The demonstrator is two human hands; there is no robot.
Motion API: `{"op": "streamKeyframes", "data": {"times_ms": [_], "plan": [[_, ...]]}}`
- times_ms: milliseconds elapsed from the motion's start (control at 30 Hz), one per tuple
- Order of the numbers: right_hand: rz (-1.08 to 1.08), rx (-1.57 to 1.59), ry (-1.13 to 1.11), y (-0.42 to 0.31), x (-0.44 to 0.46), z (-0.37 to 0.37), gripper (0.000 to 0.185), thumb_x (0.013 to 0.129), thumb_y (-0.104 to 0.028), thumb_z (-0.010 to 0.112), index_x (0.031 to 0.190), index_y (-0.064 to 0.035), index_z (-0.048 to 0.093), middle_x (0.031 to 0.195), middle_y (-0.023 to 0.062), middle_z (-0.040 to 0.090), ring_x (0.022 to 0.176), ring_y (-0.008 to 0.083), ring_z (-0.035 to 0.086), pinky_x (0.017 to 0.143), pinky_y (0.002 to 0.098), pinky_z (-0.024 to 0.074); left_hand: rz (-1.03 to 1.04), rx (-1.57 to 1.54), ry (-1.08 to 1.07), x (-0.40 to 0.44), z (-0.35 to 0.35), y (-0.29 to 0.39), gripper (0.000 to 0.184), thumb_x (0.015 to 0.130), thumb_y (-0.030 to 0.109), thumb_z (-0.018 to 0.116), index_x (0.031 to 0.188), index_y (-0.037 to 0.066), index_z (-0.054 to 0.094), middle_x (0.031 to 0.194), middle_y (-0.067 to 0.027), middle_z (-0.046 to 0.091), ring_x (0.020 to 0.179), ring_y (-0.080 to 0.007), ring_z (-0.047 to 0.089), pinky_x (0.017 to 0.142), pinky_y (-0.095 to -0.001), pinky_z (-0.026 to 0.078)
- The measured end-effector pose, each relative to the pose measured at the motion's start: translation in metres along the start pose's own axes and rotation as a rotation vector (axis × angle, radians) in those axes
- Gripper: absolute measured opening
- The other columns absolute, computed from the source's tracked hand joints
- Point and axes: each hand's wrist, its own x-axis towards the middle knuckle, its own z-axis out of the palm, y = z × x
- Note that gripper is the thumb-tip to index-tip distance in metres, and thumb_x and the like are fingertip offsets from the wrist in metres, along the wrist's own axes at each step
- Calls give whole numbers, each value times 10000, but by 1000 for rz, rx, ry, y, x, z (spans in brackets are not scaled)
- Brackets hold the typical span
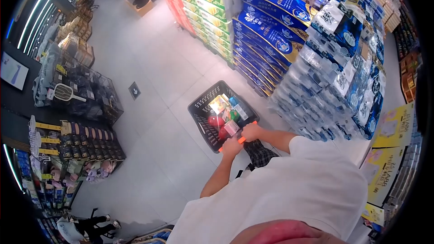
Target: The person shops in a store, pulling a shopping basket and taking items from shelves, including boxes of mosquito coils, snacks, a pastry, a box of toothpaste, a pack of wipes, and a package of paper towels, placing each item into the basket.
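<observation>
Both my hands hold the orange handle (241,139) of a black shopping cart (202,129) in front of me. My left hand (231,146) is wrapped round the handle's left part, and my right hand (251,131) grips it further right. Inside the slotted basket lie a yellow-and-white pack (219,104), a green pack (231,114), a long blue-and-white box (241,111), a pink box (232,128) and red round-looking items (215,121). The finer print on them is too small to read.
Stacked blue tissue packs (266,31) and plastic-wrapped blue-and-white packs (325,77) stand close on the right, with green packs (205,9) beyond. Shelves of goods (92,140) and a wire bin (97,88) line the left. Another person (86,230) is at lower left. Tiled floor (153,135) runs between.
</observation>
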Motion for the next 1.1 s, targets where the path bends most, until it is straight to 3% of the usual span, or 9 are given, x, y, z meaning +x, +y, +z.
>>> {"op": "streamKeyframes", "data": {"times_ms": [267, 467, 567, 600, 667, 733, 933, 1100], "plan": [[16, 93, 46, 51, 112, -75, 197, 714, -261, 642, 765, -86, 718, 778, 142, 695, 751, 332, 684, 670, 453, 542, -190, 57, -150, 115, -80, -42, 424, 814, 388, 581, 1018, 32, 687, 987, -231, 679, 949, -387, 664, 840, -480, 524], [-23, 72, 72, 74, 181, -131, 189, 723, -252, 643, 758, -82, 718, 755, 134, 690, 727, 312, 686, 642, 434, 538, -258, 67, -121, 176, -137, -71, 413, 809, 373, 584, 1025, 37, 689, 1034, -236, 669, 983, -394, 654, 866, -479, 515], [-50, 16, 227, 84, 201, -169, 130, 699, -186, 652, 744, -84, 719, 733, 113, 687, 700, 308, 686, 639, 438, 548, -167, 106, 6, 216, -151, -96, 365, 805, 370, 597, 965, 53, 680, 976, -230, 673, 925, -406, 656, 828, -492, 521], [22, 71, 175, 81, 194, -203, 131, 742, -173, 603, 794, -80, 680, 742, 90, 665, 817, 260, 666, 798, 452, 473, -136, 113, 28, 224, -152, -106, 350, 804, 369, 601, 945, 58, 677, 956, -228, 675, 905, -410, 657, 815, -496, 523], [43, 114, 135, 103, 244, -174, 147, 750, -184, 604, 809, -73, 679, 728, 101, 673, 740, 278, 679, 657, 439, 519, -67, 98, 59, 248, -166, -115, 304, 794, 347, 623, 922, 74, 669, 872, -211, 680, 840, -407, 660, 770, -501, 531], [-3, 63, 200, 110, 268, -178, 135, 746, -184, 611, 783, -79, 686, 719, 100, 675, 710, 282, 683, 598, 426, 532, -81, 83, 86, 265, -180, -125, 292, 773, 330, 657, 924, 81, 668, 824, -199, 682, 810, -401, 665, 745, -504, 534], [-22, 35, 158, 136, 345, -215, 110, 736, -167, 622, 749, -94, 703, 752, 98, 689, 732, 283, 688, 649, 414, 550, -119, 25, 92, 322, -235, -154, 300, 750, 329, 680, 926, 86, 671, 830, -209, 680, 818, -409, 664, 747, -507, 531], [-14, 30, 192, 153, 407, -250, 107, 679, -208, 666, 684, -105, 694, 706, 95, 680, 685, 286, 681, 597, 415, 540, -88, 41, 110, 368, -278, -184, 327, 761, 360, 671, 941, 87, 664, 834, -213, 678, 820, -409, 664, 741, -497, 533]]}}
